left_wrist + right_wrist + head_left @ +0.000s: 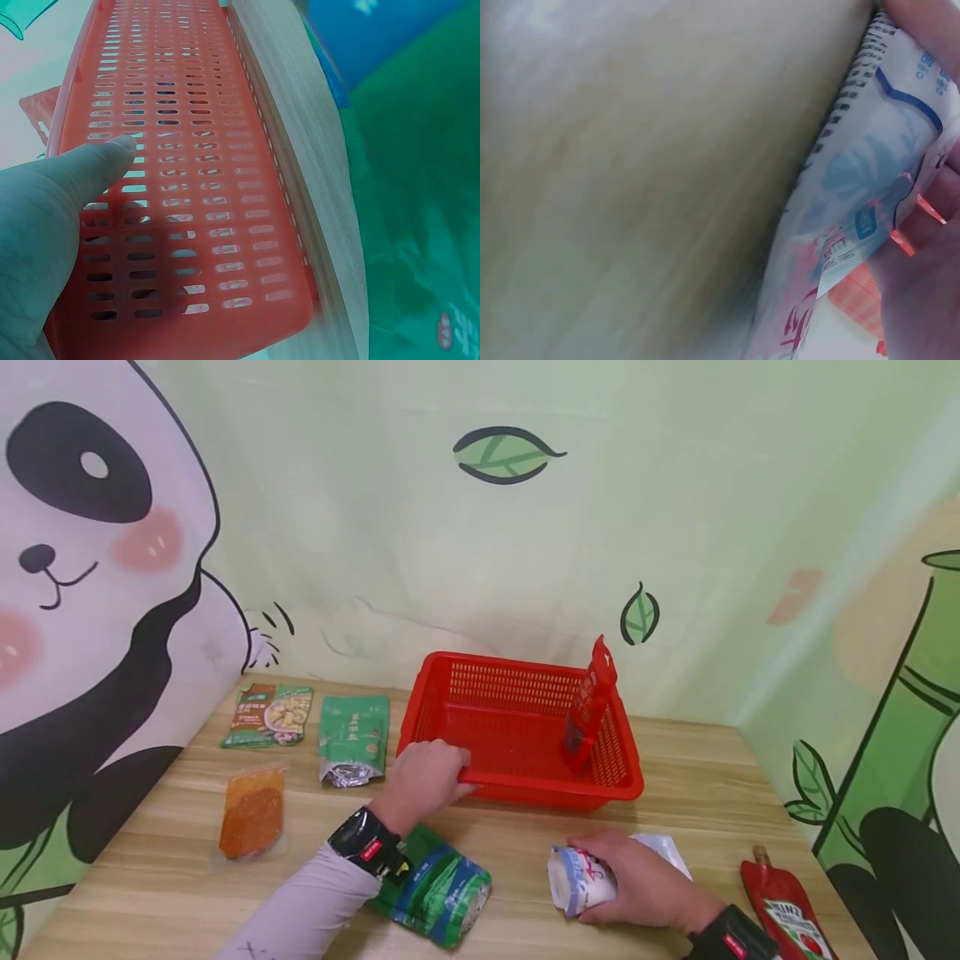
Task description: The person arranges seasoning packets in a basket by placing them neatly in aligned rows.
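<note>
A red plastic basket stands at the back of the table. My left hand grips its near rim toward the left corner; in the left wrist view the thumb lies along the slotted wall. Inside the basket, a red packet leans upright at the right end. My right hand holds a white and blue printed bag at the table's front right, fingers and thumb on either side of it. The right wrist view shows the bag's crimped edge close up. What the bag contains is hidden.
Under my left forearm lies a green and blue pouch. Left of the basket are a green pouch, a green and brown packet and an orange-brown sachet. A red ketchup pouch lies at the right edge.
</note>
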Tool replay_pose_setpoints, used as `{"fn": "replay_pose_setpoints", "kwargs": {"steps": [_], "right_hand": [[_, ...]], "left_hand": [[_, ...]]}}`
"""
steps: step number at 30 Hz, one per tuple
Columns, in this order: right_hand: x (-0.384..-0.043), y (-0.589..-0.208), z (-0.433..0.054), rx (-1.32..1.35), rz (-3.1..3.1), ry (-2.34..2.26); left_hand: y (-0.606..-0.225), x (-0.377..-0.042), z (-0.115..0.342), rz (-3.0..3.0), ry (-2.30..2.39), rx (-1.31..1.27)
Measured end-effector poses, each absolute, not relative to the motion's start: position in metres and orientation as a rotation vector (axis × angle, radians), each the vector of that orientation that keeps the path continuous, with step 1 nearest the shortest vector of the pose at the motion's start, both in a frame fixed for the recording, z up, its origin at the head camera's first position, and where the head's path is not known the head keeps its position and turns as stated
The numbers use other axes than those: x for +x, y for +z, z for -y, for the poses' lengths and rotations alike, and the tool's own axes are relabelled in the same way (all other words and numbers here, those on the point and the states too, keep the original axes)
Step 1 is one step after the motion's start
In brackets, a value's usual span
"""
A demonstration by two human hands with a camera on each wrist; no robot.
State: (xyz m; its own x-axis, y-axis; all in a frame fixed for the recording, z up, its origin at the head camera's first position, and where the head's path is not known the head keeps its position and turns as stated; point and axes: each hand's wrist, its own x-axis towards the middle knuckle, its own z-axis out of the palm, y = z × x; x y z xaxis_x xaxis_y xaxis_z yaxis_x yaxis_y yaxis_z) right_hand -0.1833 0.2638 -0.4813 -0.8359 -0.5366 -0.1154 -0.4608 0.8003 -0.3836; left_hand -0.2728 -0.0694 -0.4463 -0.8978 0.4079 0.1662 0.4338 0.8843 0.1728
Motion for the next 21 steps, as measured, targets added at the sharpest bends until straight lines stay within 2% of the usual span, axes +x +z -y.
{"fn": "replay_pose_setpoints", "kwargs": {"steps": [21], "right_hand": [[-0.189,-0.461,-0.256,-0.703,-2.676,-0.54]], "left_hand": [[-0.437,-0.253,0.074,2.764,-0.457,-0.714]]}}
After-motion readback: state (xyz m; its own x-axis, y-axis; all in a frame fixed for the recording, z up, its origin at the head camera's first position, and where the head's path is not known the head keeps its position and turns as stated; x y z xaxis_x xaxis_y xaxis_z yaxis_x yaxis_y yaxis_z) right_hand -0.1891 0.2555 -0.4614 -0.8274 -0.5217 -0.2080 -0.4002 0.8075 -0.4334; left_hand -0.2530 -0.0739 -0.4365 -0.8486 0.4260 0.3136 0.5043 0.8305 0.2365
